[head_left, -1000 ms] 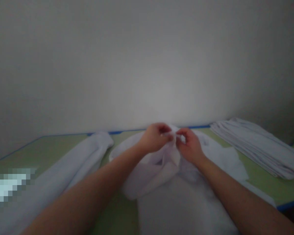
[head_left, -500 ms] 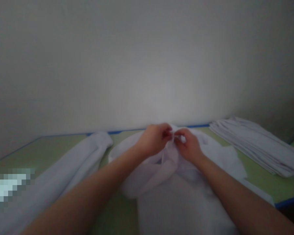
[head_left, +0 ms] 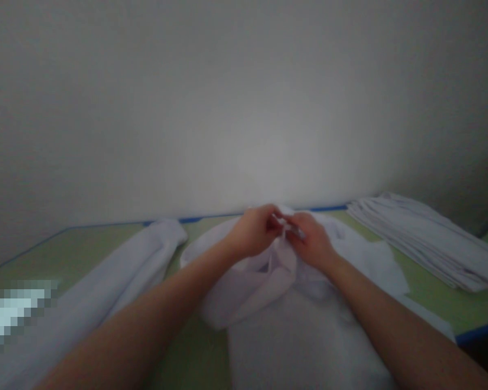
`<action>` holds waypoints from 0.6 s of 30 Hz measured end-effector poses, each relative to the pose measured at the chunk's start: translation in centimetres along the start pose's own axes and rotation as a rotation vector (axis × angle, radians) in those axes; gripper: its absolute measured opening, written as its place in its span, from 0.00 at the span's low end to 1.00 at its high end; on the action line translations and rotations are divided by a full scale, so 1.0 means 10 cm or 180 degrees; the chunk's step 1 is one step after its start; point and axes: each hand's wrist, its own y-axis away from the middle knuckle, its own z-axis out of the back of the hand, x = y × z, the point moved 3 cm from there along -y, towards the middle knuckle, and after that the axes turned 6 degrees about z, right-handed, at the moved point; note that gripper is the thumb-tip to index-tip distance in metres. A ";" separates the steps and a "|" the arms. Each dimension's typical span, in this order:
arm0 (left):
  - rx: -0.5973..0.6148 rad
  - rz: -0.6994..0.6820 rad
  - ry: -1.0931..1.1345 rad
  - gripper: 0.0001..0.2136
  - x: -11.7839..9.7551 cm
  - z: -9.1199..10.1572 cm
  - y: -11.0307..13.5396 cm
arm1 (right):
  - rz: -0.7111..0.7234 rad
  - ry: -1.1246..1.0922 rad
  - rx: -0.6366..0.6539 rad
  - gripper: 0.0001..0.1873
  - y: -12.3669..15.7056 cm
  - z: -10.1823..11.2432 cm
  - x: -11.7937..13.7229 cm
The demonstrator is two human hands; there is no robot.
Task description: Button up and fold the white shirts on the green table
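Note:
A white garment (head_left: 276, 330), seemingly a shirt, lies spread and bunched in the middle of the table. Its upper part is gathered up into a loop of cloth toward the wall. My left hand (head_left: 256, 230) pinches a small raised bit of this white fabric between thumb and fingers. Facing it, my right hand (head_left: 311, 241) is closed on the same bit, the fingertips of both hands almost touching. Dim light and blur hide what exactly lies between the fingertips.
The table has a green top (head_left: 199, 352) with blue edging and stands against a pale wall (head_left: 244, 108). On the left lies a long white folded cloth (head_left: 117, 271). A stack of folded white cloths (head_left: 431, 238) sits at the right. A pixelated patch covers the lower left.
My right hand has shifted slightly left, its fingers closer to the left hand's fingertips. The left hand has moved very little, and the fabric lies almost as before.

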 end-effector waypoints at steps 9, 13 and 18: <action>0.0302 0.0043 0.0081 0.11 0.10 0.03 -0.05 | 0.0156 -0.0166 0.0413 0.08 -0.05 0.03 0.02; 0.0464 0.0068 -0.0084 0.09 0.07 0.04 -0.02 | 0.0414 -0.0139 0.0574 0.04 -0.05 0.00 0.05; 0.0699 0.0182 -0.0013 0.08 0.08 0.07 -0.03 | 0.0593 -0.0179 0.0646 0.04 -0.05 -0.03 0.12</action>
